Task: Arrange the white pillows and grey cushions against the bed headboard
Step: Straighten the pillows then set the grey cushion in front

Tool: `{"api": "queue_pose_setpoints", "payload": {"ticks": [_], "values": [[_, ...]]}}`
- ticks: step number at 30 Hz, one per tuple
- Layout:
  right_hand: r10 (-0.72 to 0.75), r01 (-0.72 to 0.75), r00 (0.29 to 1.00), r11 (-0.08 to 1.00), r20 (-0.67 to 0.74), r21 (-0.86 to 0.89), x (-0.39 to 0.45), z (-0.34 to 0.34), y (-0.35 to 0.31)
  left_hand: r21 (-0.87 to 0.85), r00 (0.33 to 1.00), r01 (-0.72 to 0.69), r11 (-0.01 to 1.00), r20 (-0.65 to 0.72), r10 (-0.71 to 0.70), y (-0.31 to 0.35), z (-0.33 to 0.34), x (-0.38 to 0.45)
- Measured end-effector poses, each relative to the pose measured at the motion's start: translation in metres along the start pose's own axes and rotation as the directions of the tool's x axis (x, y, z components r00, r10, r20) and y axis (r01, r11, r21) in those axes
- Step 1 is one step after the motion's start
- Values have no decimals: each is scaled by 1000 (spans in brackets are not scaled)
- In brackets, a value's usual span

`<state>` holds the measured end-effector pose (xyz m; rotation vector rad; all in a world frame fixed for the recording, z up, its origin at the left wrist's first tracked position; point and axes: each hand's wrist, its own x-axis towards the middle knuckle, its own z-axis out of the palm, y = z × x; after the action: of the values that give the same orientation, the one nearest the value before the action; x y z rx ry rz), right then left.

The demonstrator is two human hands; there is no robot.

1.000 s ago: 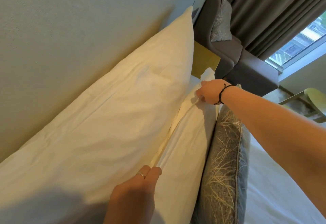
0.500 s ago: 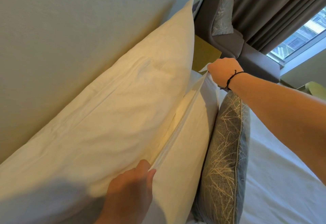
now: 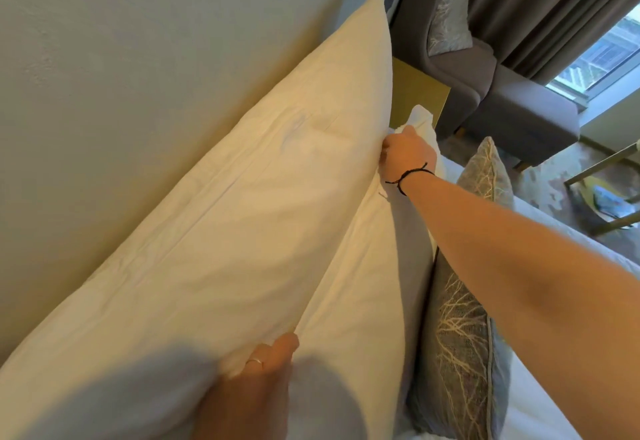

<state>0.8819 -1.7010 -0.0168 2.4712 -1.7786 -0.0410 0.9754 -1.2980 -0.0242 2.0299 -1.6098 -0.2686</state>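
Back white pillow (image 3: 214, 231): large, creased, propped upright against the pale headboard (image 3: 121, 75), its far corner reaching toward 1 o'clock in the head view. Front white pillow (image 3: 367, 283): stands directly in front of the back one and touching it, its top edge running from 6 o'clock up to a loose corner near the frame's centre-right. Grey cushion (image 3: 464, 328): patterned with pale branch lines, piped at the edge, upright and leaning against the front pillow at 5 o'clock, resting on the white bed sheet (image 3: 540, 412). Left hand (image 3: 256, 391): at 6 o'clock, a ring on one finger, fingers curled and pinching the near top edge of the front pillow where it meets the back pillow. Right hand (image 3: 407, 155): arm stretched across the cushion from 4 o'clock, a black cord bracelet (image 3: 408, 176) at the wrist, fingers closed around the far top corner of the front pillow, whose fabric pokes out above the knuckles. Yellow bedside stand (image 3: 415, 93): just beyond the pillows at 1 o'clock; only its top surface shows. Grey armchair (image 3: 502, 100): at 1 to 2 o'clock, holding a second patterned cushion (image 3: 446, 20) against its back. Dark curtains (image 3: 547, 6): hang behind the armchair beside a window (image 3: 606, 58) at 2 o'clock. Patterned carpet (image 3: 554, 176) at 3 o'clock, with part of a yellow-framed chair (image 3: 602, 197) on it.
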Motion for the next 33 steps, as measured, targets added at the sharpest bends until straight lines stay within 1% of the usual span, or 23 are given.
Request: {"api": "queue_pose_setpoints", "payload": {"ticks": [1,2,3,4,5,6,7,8,9,10,11,12,15,16,19,20,23,24,26,28,30,32,33], "values": [[7,-7,1000,1000,-14,16,-3,4,5,-44,1000,12,999,30,-10,-6,3,-9],[29,-27,999,999,-33,42,-5,5,9,-103,991,65,993,122,-52,-13,2,-16],[47,-45,998,997,-34,59,-7,7,14,-171,963,116,978,262,-68,-23,1,-21],[44,-43,999,998,-8,51,-9,8,18,-266,911,216,939,400,-96,-30,1,-24],[11,-12,999,1000,36,22,-11,9,22,-375,869,313,872,484,-104,-39,5,-31],[-34,34,995,999,93,3,-13,8,25,-432,887,351,831,437,-148,-47,7,-45],[-80,80,985,997,153,3,-16,7,26,-549,897,404,732,395,-199,-55,10,-59],[-126,130,968,992,216,-2,-21,6,27,-570,884,434,697,420,-207,-55,9,-60],[-186,201,944,979,272,-26,-27,5,28,-514,875,421,748,447,-185,-55,7,-55],[-246,282,912,957,329,-66,-33,7,28,-460,901,357,813,399,-170,-55,6,-56],[-289,349,878,932,383,-96,-42,9,29,-417,942,292,861,280,-184,-56,8,-55],[-305,382,850,919,429,-103,-51,12,30,-398,949,290,871,240,-206,-56,9,-55],[-305,408,806,907,507,-102,-75,19,28,-356,899,387,850,348,-264,-53,5,-52],[-307,421,801,900,514,-118,-80,21,25,-326,877,404,855,404,-261,-50,4,-54],[-314,445,801,882,509,-155,-90,17,18,-279,863,422,863,415,-287,-42,5,-58],[-314,446,800,881,511,-158,-94,16,16,-249,871,404,880,400,-287,-39,4,-58],[-322,467,774,871,546,-149,-104,10,13,-101,910,264,959,357,-213,-25,1,-57],[-328,479,762,866,559,-145,-107,8,12,-111,908,272,956,358,-217,-17,-1,-57],[-344,498,733,859,587,-119,-109,1,12,-147,938,235,961,292,-185,-3,-2,-51],[-371,502,704,863,606,-56,-107,-8,13,-223,913,305,926,344,-218,10,1,-45],[-375,421,738,906,562,51,-105,-21,20,-214,880,328,920,424,-215,16,8,-32],[-318,288,833,948,452,136,-105,-36,36,-149,850,315,937,483,-209,25,12,-13],[-278,244,883,960,377,136,-107,-44,47,-135,848,303,943,490,-202,29,12,2]]}}
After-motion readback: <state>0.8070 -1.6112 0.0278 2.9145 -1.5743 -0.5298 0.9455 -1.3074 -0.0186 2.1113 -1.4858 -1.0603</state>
